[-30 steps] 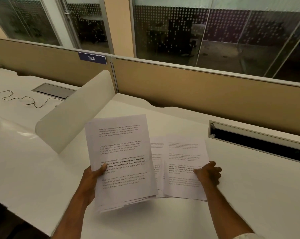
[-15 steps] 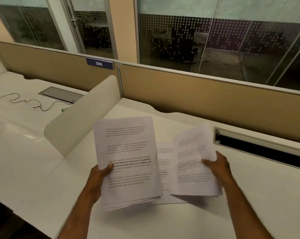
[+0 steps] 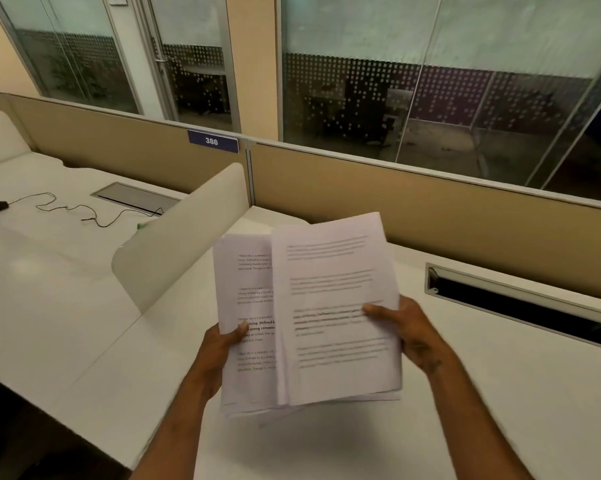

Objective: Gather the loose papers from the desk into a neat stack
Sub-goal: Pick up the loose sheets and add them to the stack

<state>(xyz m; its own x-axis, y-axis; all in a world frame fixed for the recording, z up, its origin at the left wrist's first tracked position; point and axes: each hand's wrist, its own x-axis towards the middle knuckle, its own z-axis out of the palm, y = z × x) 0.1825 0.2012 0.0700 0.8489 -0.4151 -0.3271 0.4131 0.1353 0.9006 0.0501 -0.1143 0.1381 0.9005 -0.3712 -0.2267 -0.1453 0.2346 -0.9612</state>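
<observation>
Hands [image 3: 410, 336] gripping papers [image 3: 333, 317] above desk [image 3: 500, 393]

A blue plate [image 3: 213, 141] on the partition reads "386"; the held papers [image 3: 250, 323] show "Village life".

Two bare forearms come into view from the bottom edge, each ending in a bare hand. The left hand [image 3: 219, 344] and the right hand [image 3: 408, 330] wear no glove, ring or watch. No sleeve covers either arm, wrist included. The right hand is slightly blurred.
</observation>
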